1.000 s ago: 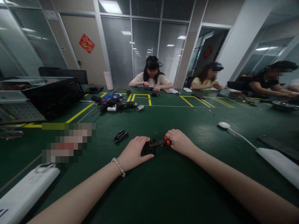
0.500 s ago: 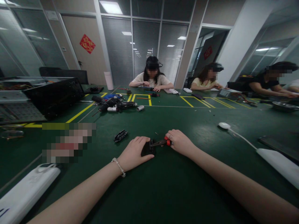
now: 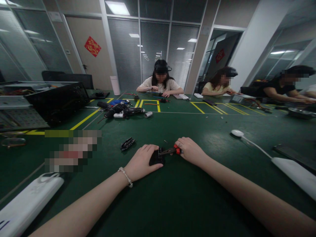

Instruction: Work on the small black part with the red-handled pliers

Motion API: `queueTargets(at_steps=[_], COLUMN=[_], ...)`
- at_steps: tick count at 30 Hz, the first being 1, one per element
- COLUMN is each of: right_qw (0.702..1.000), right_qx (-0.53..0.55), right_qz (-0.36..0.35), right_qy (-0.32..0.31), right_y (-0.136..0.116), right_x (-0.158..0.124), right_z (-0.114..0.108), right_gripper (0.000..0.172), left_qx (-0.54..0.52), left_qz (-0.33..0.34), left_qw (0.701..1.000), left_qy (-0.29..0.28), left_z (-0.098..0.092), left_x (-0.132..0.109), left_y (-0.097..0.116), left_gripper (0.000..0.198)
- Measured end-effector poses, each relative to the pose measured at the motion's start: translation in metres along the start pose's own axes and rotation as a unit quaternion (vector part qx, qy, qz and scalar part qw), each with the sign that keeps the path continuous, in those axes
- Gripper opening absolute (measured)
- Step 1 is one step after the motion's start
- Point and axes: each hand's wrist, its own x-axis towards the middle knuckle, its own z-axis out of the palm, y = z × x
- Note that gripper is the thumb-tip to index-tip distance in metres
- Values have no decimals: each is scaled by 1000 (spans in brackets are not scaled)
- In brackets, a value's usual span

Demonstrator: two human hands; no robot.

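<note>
My left hand [image 3: 142, 160] grips a small flat black part [image 3: 156, 158] against the green table [image 3: 187, 197], thumb at its near side and fingers at its far side. Red-handled pliers [image 3: 170, 151] are held in my right hand [image 3: 190, 150], its fingers wrapped round the grips. The jaws of the pliers reach left onto the black part's right side; whether they clamp anything is too small to tell. Beyond my left hand lies another black piece [image 3: 127, 144] with a ridged, uneven shape. A tiny light sliver [image 3: 165, 141] rests just past the pliers.
Black tools and silvery cylinders [image 3: 120, 110] lie heaped at the back left, near a computer case [image 3: 56, 103]. A white power bank-like box [image 3: 32, 200] is at the near left. To the right are a white corded puck [image 3: 237, 133] and a white box [image 3: 293, 174]. Several people sit across the table.
</note>
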Motion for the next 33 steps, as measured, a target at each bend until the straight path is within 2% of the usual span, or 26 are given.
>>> queueTargets(at_steps=[33], right_qw=[1000], right_qx=[-2], right_qz=[-12], right_qy=[1], right_y=[0], right_x=[0], right_z=[0], right_gripper=[24], left_qx=[-3], left_qz=[-6], left_qw=[1000], left_qy=[-6], left_z=[-2], left_x=[0], left_y=[1], left_gripper=[54])
